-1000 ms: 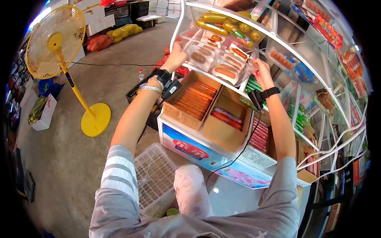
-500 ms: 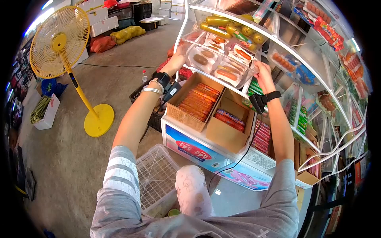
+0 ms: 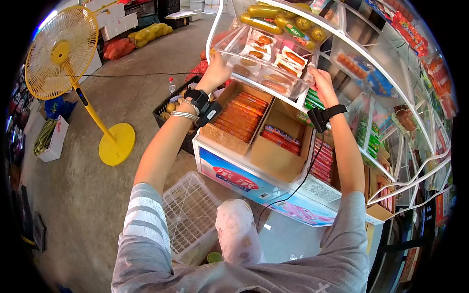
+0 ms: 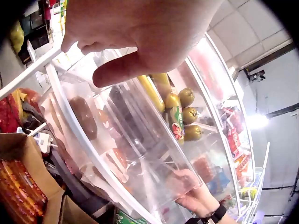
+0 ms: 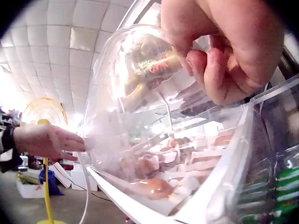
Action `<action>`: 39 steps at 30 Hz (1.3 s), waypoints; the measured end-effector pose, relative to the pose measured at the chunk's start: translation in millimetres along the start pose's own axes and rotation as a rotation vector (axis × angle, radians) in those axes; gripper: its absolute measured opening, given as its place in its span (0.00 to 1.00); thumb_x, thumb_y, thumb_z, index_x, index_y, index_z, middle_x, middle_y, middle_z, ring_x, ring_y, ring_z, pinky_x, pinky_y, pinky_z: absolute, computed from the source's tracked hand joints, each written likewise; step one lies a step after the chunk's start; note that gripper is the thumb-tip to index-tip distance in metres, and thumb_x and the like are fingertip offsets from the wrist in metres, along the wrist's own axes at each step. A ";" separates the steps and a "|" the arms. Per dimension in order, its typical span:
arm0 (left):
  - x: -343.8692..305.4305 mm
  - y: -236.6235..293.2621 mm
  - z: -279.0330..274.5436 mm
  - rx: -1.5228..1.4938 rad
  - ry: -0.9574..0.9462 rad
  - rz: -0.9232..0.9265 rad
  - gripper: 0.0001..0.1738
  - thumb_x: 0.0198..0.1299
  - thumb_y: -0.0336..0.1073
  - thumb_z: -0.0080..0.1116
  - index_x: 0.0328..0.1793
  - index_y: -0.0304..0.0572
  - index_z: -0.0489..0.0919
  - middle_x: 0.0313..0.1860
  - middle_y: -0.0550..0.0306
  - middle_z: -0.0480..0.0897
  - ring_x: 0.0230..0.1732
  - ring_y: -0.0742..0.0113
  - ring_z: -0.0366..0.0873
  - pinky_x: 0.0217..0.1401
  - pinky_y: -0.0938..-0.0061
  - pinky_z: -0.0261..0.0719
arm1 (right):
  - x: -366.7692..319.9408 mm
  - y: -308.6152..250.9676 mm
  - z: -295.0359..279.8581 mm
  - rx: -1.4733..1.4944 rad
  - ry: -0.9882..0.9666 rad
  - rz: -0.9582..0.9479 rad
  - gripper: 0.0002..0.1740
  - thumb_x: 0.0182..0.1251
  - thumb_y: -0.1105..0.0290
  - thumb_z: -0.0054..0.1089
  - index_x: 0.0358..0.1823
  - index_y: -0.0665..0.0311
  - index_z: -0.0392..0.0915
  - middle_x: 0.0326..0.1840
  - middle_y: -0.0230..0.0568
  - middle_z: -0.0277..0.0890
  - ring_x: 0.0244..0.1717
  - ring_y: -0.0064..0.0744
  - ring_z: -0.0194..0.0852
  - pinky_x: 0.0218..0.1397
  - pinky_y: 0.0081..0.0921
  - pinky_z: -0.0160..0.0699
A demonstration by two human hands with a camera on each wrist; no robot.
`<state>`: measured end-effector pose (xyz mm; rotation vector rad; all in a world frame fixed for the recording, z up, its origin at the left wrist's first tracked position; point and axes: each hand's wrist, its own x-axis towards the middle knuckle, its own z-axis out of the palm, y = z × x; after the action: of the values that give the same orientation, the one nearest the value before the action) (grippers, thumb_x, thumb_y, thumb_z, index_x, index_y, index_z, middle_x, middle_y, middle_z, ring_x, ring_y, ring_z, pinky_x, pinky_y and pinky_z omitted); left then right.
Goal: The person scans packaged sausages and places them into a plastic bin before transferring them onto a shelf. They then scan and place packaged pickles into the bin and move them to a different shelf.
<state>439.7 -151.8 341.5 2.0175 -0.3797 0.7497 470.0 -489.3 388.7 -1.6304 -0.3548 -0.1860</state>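
Observation:
A clear plastic lid [image 5: 112, 107] covers part of a bin on a white display rack. My left hand [image 3: 215, 73] holds its left edge, with the thumb lying straight along the plastic in the left wrist view. At the right edge, my right hand [image 3: 322, 85] pinches the plastic between thumb and curled fingers. Packed sausages [image 3: 293, 58] lie in the bin between my hands; the front ones show through the plastic. Behind them are long yellow-wrapped sausages [image 3: 261, 23].
Below the bin, open cartons of red-wrapped sausages [image 3: 244, 117] stand on a white freezer [image 3: 229, 178]. A white plastic crate [image 3: 188, 210] is on the floor by my leg. A yellow fan [image 3: 61, 53] stands at left. A black cable [image 3: 293, 193] hangs from my right wrist.
Both hands have come slightly toward me relative to the rack, and the lid's edge with them. More of the packed sausages now show behind that edge. The head view has shifted a little.

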 end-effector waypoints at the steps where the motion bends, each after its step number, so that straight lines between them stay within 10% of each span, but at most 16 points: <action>1: -1.7 4.4 -2.3 -0.003 -0.001 -0.039 0.28 0.46 0.25 0.48 0.56 0.20 0.61 0.52 0.26 0.68 0.56 0.36 0.65 0.62 0.62 0.63 | -2.2 -2.2 0.6 -0.082 -0.004 0.018 0.14 0.58 0.66 0.54 0.18 0.61 0.65 0.12 0.24 0.56 0.13 0.15 0.53 0.13 0.17 0.47; 3: -13.2 19.7 -5.9 -0.023 -0.001 -0.138 0.25 0.46 0.26 0.48 0.54 0.22 0.65 0.51 0.28 0.70 0.55 0.38 0.68 0.60 0.62 0.65 | 3.0 4.3 -8.8 -0.282 -0.015 0.068 0.15 0.58 0.62 0.55 0.19 0.63 0.69 0.11 0.32 0.61 0.10 0.27 0.57 0.16 0.22 0.58; 5: -22.5 26.9 -5.6 -0.043 -0.005 -0.233 0.23 0.47 0.27 0.49 0.52 0.24 0.69 0.50 0.30 0.72 0.53 0.40 0.70 0.59 0.62 0.66 | -4.9 5.7 -7.0 -1.172 0.089 -0.368 0.21 0.56 0.58 0.55 0.15 0.69 0.68 0.13 0.51 0.67 0.15 0.49 0.67 0.22 0.35 0.67; 6: -26.4 19.5 -3.7 0.025 0.038 -0.210 0.22 0.47 0.28 0.50 0.51 0.27 0.71 0.49 0.32 0.73 0.52 0.42 0.72 0.57 0.62 0.67 | -10.3 -2.3 -3.5 -1.163 0.175 -0.356 0.24 0.54 0.55 0.55 0.13 0.71 0.68 0.18 0.60 0.65 0.25 0.59 0.70 0.29 0.43 0.69; 19: -189.5 47.0 -92.8 -0.058 -0.428 -0.335 0.14 0.56 0.31 0.48 0.48 0.32 0.76 0.40 0.52 0.80 0.42 0.68 0.75 0.47 0.76 0.71 | -156.9 -58.2 -0.7 -1.084 -0.031 -0.299 0.20 0.57 0.64 0.55 0.13 0.70 0.68 0.13 0.55 0.59 0.15 0.53 0.61 0.20 0.37 0.59; 27: -304.3 32.9 -115.9 -0.391 -0.326 -0.821 0.12 0.62 0.32 0.43 0.39 0.32 0.76 0.37 0.51 0.81 0.41 0.68 0.77 0.46 0.77 0.73 | -240.5 -52.8 19.7 -0.870 -0.412 -0.386 0.12 0.55 0.72 0.57 0.19 0.69 0.67 0.17 0.50 0.64 0.19 0.49 0.64 0.22 0.36 0.61; 36: -363.0 -35.3 -107.4 -0.335 -0.168 -0.885 0.12 0.60 0.32 0.41 0.35 0.31 0.74 0.33 0.51 0.82 0.34 0.66 0.80 0.38 0.76 0.75 | -302.7 -23.9 96.2 -0.814 -0.697 -0.405 0.07 0.56 0.68 0.56 0.26 0.64 0.71 0.29 0.42 0.71 0.30 0.42 0.72 0.32 0.34 0.72; 39: -361.3 -35.4 -106.9 -0.363 -0.051 -0.847 0.09 0.58 0.27 0.42 0.34 0.32 0.74 0.33 0.51 0.81 0.35 0.67 0.80 0.38 0.77 0.76 | -306.7 -13.7 119.9 -0.690 -0.781 -0.724 0.07 0.55 0.68 0.57 0.28 0.64 0.71 0.35 0.40 0.71 0.36 0.41 0.72 0.38 0.33 0.72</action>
<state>143.2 -52.3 128.3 1.6274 0.2969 0.0843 167.2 -405.6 289.3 -2.1412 -1.6269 -0.2199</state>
